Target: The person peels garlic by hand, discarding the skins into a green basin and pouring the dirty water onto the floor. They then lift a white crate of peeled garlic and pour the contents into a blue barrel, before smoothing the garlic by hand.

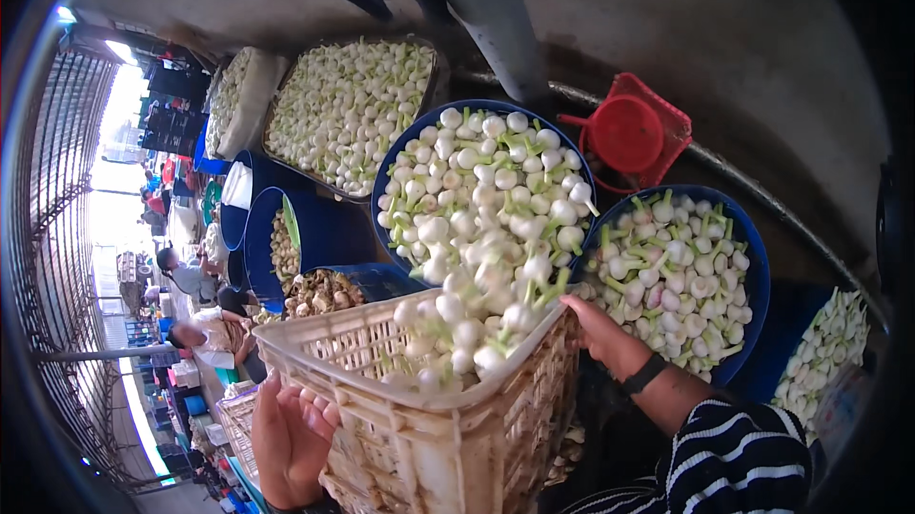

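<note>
A dirty off-white plastic crate is tilted toward a blue round tub. White garlic bulbs with short green stems tumble over its rim, blurred by motion, onto the heap in that tub. My right hand, with a dark band at the wrist, grips the crate's rim at the right corner. At the crate's left side is my left hand, palm partly turned up and fingers curled. Whether those fingers hold the crate or only rest against it is unclear.
Another blue tub of bulbs stands at right, beyond it a bulb pile. A red dipper rests on a red basket. A wide bulb-filled tray and blue barrels stand left. Two seated people work farther left.
</note>
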A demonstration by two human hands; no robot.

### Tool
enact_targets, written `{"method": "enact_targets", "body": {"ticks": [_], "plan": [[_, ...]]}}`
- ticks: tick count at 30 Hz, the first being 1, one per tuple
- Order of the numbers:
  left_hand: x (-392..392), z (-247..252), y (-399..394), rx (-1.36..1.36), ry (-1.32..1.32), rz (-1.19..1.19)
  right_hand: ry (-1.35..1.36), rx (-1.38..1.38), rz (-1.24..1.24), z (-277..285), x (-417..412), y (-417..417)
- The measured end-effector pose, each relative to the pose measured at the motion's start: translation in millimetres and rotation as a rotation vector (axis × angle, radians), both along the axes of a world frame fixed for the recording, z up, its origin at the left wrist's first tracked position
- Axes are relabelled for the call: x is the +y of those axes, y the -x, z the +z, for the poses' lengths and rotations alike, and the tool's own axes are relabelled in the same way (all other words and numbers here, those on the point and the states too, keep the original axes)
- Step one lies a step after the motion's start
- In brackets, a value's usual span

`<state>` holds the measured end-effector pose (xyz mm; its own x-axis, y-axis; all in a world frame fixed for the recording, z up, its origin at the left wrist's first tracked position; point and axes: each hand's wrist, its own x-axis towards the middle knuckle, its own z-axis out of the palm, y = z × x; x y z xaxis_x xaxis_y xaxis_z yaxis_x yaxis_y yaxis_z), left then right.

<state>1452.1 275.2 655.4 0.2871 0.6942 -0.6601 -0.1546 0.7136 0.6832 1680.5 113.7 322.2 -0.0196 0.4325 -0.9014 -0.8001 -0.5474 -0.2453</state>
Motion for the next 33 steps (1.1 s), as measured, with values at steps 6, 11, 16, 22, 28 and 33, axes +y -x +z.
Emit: {"method": "enact_targets", "body": {"ticks": [6,11,16,22,28,33], "plan": [[-33.8,1.1,-21.6,-0.139,0.051,0.017,-0.142,-0.003,-0.09,-1.6,-31.6,-0.2],[-28.5,-3.2,-2.3,-0.237,-0.008,0.081,-0.194,-0.076,-0.102,8.2,-21.4,8.9],[-52.8,25.0,8.4,0.181,-0.335,-0.181,-0.386,-0.047,0.039,0.6,-18.0,-8.4],[-170.6,45.7,75.0,0.952,-0.782,-0.37,-0.608,-0.159,0.113,14.8,-22.2,-12.2],[-209.1,1.9,85.3,1.25,-0.805,-0.292,-0.623,-0.319,0.022,-37.4,-28.5,12.2],[-204.1,-12.0,88.1,1.331,-0.922,-0.3,-0.658,-0.355,0.072,-19.3,-51.4,14.4]]}}
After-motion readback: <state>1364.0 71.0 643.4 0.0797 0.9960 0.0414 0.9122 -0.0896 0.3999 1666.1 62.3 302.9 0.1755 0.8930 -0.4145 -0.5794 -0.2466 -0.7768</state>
